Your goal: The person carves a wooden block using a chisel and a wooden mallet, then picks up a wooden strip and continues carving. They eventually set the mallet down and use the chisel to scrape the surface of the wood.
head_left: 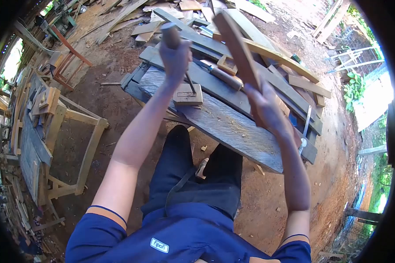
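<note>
My left hand [175, 61] is wrapped round the handle of a chisel [190, 83]. The chisel's blade tip meets a rectangular slot in a small wooden block [188, 95], which lies at the left end of the workbench [232, 127]. Raised over the right part of the bench, my right hand [265, 103] grips a long brown piece of wood [239, 50], slanting up and to the left. Shavings are scattered on the bench top right of the block.
Behind the block lie a wooden-handled tool [225, 77], a small wooden frame [227, 65] and long planks [285, 61]. A metal rod [307, 120] is at the right. Another wooden bench [35, 136] stands left, beside a reddish chair frame [70, 57].
</note>
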